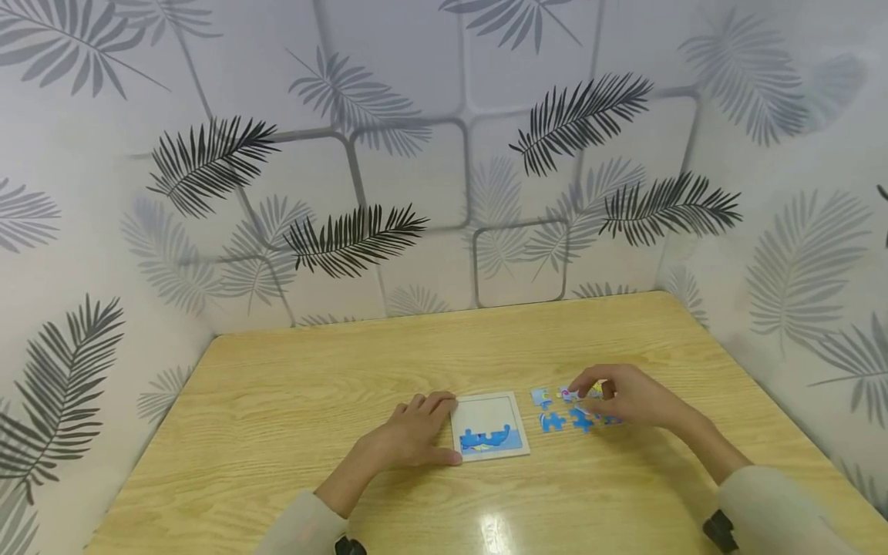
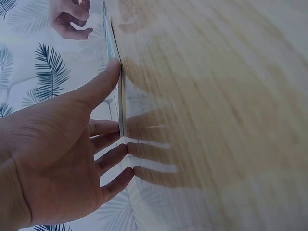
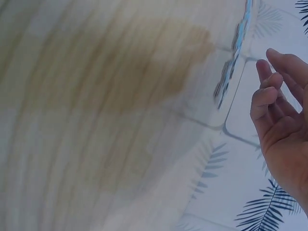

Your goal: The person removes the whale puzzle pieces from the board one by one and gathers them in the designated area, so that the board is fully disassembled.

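A square white puzzle tray (image 1: 489, 405) lies on the table, with joined blue pieces (image 1: 488, 439) along its lower part. At its left edge my left hand (image 1: 416, 435) is spread, thumb near the lower corner and fingers near the upper one. In the left wrist view the thumb of that left hand (image 2: 62, 139) touches the tray's edge (image 2: 121, 96). Loose jigsaw pieces (image 1: 553, 422) lie right of the tray. Over them hovers my right hand (image 1: 631, 395), fingers bent and apart from the thumb. The right wrist view shows this right hand (image 3: 284, 110) above the pieces (image 3: 231, 67), holding nothing visible.
The wooden table (image 1: 333, 362) reflects light near its front. A pale wall (image 1: 430, 177) with a leaf pattern stands along the back and both sides. Part of the loose pieces is hidden behind the right hand.
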Tool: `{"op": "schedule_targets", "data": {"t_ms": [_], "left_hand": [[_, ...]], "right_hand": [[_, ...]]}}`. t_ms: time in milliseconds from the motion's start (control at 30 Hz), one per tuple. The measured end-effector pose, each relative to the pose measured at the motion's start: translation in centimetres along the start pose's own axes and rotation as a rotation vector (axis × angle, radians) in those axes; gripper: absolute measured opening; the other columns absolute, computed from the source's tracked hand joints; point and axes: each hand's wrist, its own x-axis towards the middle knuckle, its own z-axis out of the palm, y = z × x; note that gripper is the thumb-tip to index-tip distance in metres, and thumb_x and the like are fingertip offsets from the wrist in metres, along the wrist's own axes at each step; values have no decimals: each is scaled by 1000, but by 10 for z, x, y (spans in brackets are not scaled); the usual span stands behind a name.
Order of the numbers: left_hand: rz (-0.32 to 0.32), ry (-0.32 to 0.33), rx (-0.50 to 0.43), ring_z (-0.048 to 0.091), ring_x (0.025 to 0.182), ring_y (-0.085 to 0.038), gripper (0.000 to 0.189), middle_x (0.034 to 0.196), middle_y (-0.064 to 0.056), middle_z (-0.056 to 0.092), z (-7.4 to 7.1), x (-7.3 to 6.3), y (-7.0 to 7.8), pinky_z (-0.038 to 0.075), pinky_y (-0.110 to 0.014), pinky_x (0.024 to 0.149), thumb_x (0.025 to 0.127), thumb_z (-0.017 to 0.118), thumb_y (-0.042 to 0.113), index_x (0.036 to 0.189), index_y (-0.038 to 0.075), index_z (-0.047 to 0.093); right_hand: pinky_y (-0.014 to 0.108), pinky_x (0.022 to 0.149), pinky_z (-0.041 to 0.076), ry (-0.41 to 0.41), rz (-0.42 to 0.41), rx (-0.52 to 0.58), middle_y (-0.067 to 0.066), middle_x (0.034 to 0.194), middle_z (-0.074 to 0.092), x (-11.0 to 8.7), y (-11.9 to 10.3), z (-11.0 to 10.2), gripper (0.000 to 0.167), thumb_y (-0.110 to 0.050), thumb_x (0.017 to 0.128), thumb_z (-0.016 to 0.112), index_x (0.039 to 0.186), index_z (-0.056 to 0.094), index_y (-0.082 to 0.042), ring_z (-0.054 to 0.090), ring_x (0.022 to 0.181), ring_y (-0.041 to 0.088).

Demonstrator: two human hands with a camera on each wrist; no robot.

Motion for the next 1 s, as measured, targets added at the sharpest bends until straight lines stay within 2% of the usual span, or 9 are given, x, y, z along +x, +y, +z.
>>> {"op": "schedule_targets", "data": {"t_ms": [200, 433, 667, 800, 1000], "left_hand": [[11, 1, 2, 36, 146, -36, 86, 166, -10, 30, -8, -4, 7, 31, -63, 117, 97, 69, 52, 160, 6, 34], [11, 5, 3, 35, 147, -38, 86, 165, -10, 31, -10, -6, 9, 31, -64, 117, 97, 69, 53, 159, 5, 35], [-5, 8, 1, 36, 146, -35, 86, 166, -8, 31, -4, -2, 6, 31, -62, 117, 96, 70, 54, 160, 7, 35], [-6, 17, 7, 37, 146, -35, 87, 165, -7, 31, -2, 0, 4, 31, -62, 116, 95, 70, 55, 159, 8, 35], [-13, 14, 9, 35, 147, -35, 88, 166, -6, 30, 2, 3, -1, 30, -62, 117, 95, 70, 56, 160, 10, 34]], "right_hand": [[25, 46, 46, -71, 32, 116, 15, 114, 68, 17, -11, 14, 32, -8, 96, 74, 128, 69, -4, 50, 55, 6], [22, 48, 44, -137, -12, 171, 17, 116, 67, 37, -24, 34, 37, -2, 95, 72, 131, 66, -2, 50, 56, 5], [22, 58, 48, -160, -73, 105, 13, 112, 72, 54, -42, 54, 38, -2, 90, 76, 128, 69, -5, 53, 61, 5], [23, 60, 48, -190, -66, 109, 11, 112, 72, 59, -51, 64, 38, -1, 89, 78, 126, 71, -7, 53, 63, 6], [24, 61, 51, -201, -119, 95, 11, 111, 73, 67, -60, 77, 36, 2, 88, 77, 122, 72, -7, 55, 64, 6]]}}
